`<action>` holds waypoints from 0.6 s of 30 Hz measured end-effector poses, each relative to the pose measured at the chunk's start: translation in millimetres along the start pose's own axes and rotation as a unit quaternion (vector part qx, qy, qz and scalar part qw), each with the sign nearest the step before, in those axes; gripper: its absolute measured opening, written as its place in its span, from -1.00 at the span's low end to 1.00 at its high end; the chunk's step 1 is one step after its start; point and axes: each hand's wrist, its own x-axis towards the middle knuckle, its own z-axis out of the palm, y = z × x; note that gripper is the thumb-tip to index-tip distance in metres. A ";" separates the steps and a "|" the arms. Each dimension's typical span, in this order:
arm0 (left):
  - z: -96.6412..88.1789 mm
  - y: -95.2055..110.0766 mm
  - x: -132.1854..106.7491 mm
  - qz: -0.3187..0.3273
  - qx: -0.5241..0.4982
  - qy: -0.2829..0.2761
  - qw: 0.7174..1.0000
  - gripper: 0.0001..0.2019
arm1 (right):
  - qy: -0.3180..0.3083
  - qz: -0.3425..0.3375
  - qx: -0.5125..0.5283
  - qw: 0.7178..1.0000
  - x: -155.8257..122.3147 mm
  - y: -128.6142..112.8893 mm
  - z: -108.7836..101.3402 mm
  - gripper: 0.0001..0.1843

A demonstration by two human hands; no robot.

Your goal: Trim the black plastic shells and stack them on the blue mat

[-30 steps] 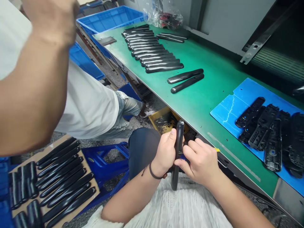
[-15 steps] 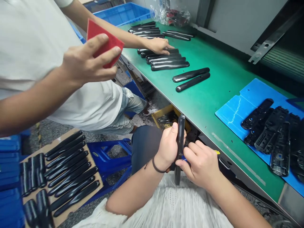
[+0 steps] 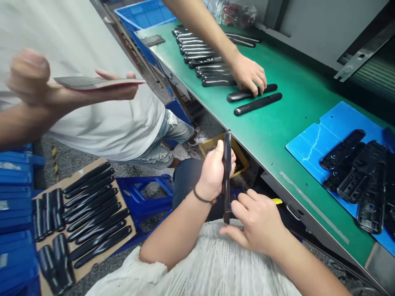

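Note:
My left hand (image 3: 212, 172) is wrapped round a long black plastic handle part (image 3: 227, 164), held upright in front of my lap. My right hand (image 3: 257, 220) sits at the part's lower end with fingers curled and pinched; a small yellow tool tip (image 3: 277, 201) shows just behind it. What the right fingers grip is hidden. Both hands are below the front edge of the green table (image 3: 277, 119).
A co-worker in a white shirt stands at the left, one hand (image 3: 249, 74) on black parts on the table, the other (image 3: 37, 82) holding a flat card. Rows of black handles (image 3: 203, 61) lie on the table, more on a cardboard tray (image 3: 89, 209). A blue mat (image 3: 311, 144) holds black inner pieces.
I have raised the black part a little and my right hand has slid to its bottom end. The co-worker's hand moved along the table to the two separate handles; the card turned flat.

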 end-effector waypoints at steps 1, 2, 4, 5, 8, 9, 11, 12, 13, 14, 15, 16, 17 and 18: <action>-0.8 1.5 2.1 0.000 -0.006 0.005 1.000 -0.40 | -0.004 0.000 -0.005 1.000 0.1 -0.3 -0.3 -0.37; -1.4 2.6 3.9 0.000 -0.012 0.010 1.000 -0.41 | -0.005 0.000 -0.011 1.000 0.1 -0.5 -0.5 -0.39; -2.5 4.1 6.7 -0.002 -0.022 0.024 0.999 -0.42 | 0.000 0.000 -0.024 1.000 0.2 -0.8 -0.2 -0.43; -3.0 4.6 7.9 -0.004 -0.026 0.033 0.999 -0.43 | 0.004 0.000 -0.030 1.000 0.1 -1.1 0.4 -0.44; -4.5 6.1 11.4 -0.005 -0.034 0.064 0.997 -0.45 | 0.024 -0.001 -0.048 0.999 -0.4 -1.9 4.6 -0.49; -5.2 6.8 12.8 -0.003 -0.036 0.075 0.997 -0.45 | 0.038 -0.001 -0.056 0.998 -0.9 -2.1 6.4 -0.50; -7.3 8.7 15.9 0.006 -0.040 0.097 0.994 -0.46 | 0.077 -0.004 -0.064 0.995 -2.4 -1.8 9.7 -0.51; -8.8 9.9 17.6 0.009 -0.041 0.107 0.993 -0.46 | 0.101 -0.008 -0.062 0.993 -3.6 -1.2 11.0 -0.51; -10.5 11.2 19.2 0.009 -0.042 0.114 0.993 -0.46 | 0.126 -0.014 -0.054 0.990 -5.1 -0.4 11.9 -0.53; -12.6 12.7 20.8 0.009 -0.043 0.120 0.992 -0.47 | 0.152 -0.019 -0.041 0.987 -7.0 0.7 12.5 -0.56; -14.9 14.2 22.3 0.009 -0.043 0.123 0.991 -0.47 | 0.175 -0.020 -0.025 0.984 -9.0 1.9 13.1 -0.64; -17.3 15.7 23.6 0.010 -0.043 0.126 0.991 -0.48 | 0.190 -0.009 -0.011 0.982 -11.3 3.1 14.0 -0.76; -19.7 17.3 24.7 0.014 -0.043 0.129 0.991 -0.48 | 0.191 0.017 -0.001 0.982 -13.5 4.3 15.2 -0.90; -22.0 18.9 25.6 0.021 -0.042 0.133 0.990 -0.49 | 0.174 0.057 0.001 0.983 -15.7 5.5 17.2 -0.86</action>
